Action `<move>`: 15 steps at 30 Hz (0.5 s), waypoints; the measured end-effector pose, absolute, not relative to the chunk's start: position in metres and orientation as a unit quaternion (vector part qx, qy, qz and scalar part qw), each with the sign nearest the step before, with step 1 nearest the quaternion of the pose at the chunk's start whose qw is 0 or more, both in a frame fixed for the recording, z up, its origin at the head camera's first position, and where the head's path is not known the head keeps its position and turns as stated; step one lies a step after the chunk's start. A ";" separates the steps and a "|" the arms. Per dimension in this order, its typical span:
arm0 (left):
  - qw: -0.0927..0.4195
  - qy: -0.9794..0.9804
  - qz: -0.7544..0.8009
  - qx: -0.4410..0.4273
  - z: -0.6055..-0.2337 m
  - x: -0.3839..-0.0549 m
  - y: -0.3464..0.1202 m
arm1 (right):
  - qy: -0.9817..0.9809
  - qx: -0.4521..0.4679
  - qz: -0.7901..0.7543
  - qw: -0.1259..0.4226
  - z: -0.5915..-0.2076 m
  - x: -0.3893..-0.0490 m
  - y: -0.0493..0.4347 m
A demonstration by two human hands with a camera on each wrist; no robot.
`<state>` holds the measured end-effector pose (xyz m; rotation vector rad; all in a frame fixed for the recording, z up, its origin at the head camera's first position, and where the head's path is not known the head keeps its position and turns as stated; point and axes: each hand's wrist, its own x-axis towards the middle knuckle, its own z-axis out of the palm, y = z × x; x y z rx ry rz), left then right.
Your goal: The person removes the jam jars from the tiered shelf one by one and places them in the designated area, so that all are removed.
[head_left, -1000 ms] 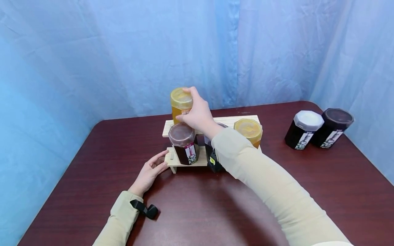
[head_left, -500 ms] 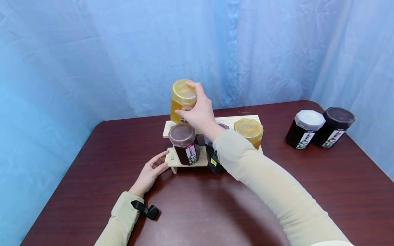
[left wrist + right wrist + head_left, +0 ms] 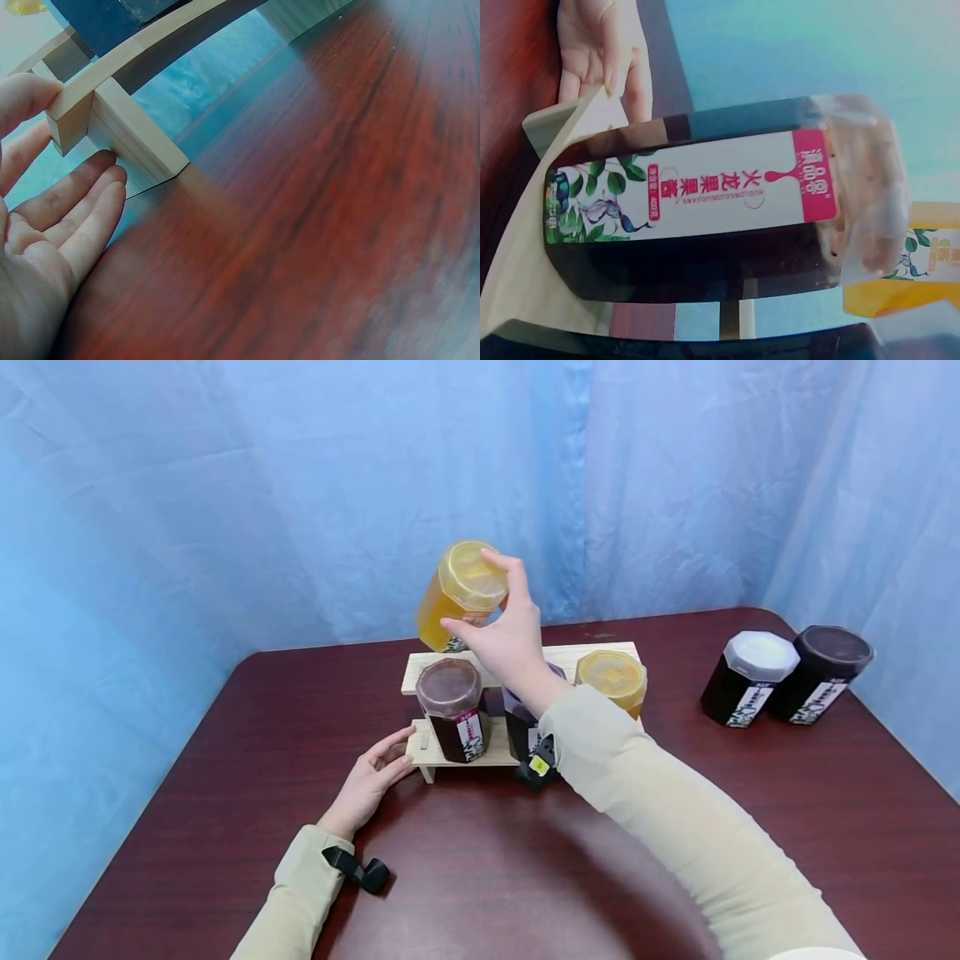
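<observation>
My right hand [image 3: 510,631] holds an octagonal jar of yellow jam [image 3: 446,610] between thumb and fingers; the jar leans, raised over the back tier of a pale wooden two-tier rack [image 3: 495,752]. My left hand [image 3: 371,785] grips the left end of the front tier, thumb and a finger at its corners; in the left wrist view its other fingers [image 3: 82,217] curve under by the rack's leg. A dark jam jar [image 3: 705,202] with a pink-topped label stands on the front tier. Beside it, a second dark jar [image 3: 521,731] is partly hidden by my right arm.
Another yellow jar [image 3: 611,677] stands at the rack's right side, behind my right forearm. Two dark jars, one white-lidded [image 3: 750,681] and one dark-lidded [image 3: 817,677], stand together at the table's right. Blue curtains [image 3: 337,502] hang behind the reddish-brown table [image 3: 300,710].
My right hand has raised the yellow jar off the back tier and brought it slightly right, tilting it. The left hand stays at the rack's end.
</observation>
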<state>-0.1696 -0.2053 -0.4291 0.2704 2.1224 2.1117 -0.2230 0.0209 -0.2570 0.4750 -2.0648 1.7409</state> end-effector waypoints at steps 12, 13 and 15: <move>0.073 0.703 0.702 0.087 -0.432 -0.168 -0.205 | -0.695 0.209 0.643 0.245 -0.250 -0.204 0.048; 0.073 0.705 0.701 0.087 -0.433 -0.168 -0.205 | -0.691 0.208 0.648 0.245 -0.249 -0.201 0.052; 0.072 0.707 0.698 0.086 -0.433 -0.168 -0.204 | -0.687 0.200 0.655 0.245 -0.247 -0.196 0.059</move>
